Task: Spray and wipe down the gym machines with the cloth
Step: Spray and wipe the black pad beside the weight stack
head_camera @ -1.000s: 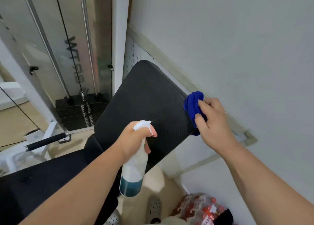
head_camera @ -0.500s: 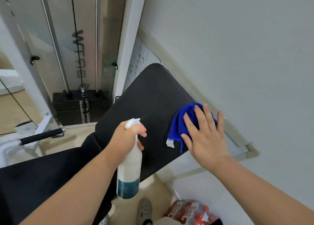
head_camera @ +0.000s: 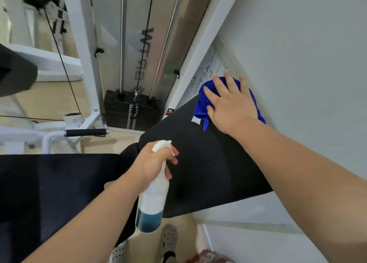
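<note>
A black padded backrest (head_camera: 208,163) of a gym bench slants up toward the wall. My right hand (head_camera: 230,106) lies flat, fingers spread, pressing a blue cloth (head_camera: 200,104) onto the pad's top end. My left hand (head_camera: 153,161) grips the neck of a white spray bottle (head_camera: 153,201) with blue liquid at its bottom, held above the pad's lower part, its nozzle toward the pad. The bench's black seat (head_camera: 49,183) stretches to the left.
A white cable machine frame (head_camera: 83,64) with a black weight stack (head_camera: 127,112) and a black-gripped handle (head_camera: 85,132) stands behind the bench. A whiteboard (head_camera: 206,74) leans on the grey wall at right. My shoe (head_camera: 168,241) shows on the beige floor below.
My right hand spread flat on the cloth and slid it up the backrest from its right edge to the top end. My left hand kept holding the bottle.
</note>
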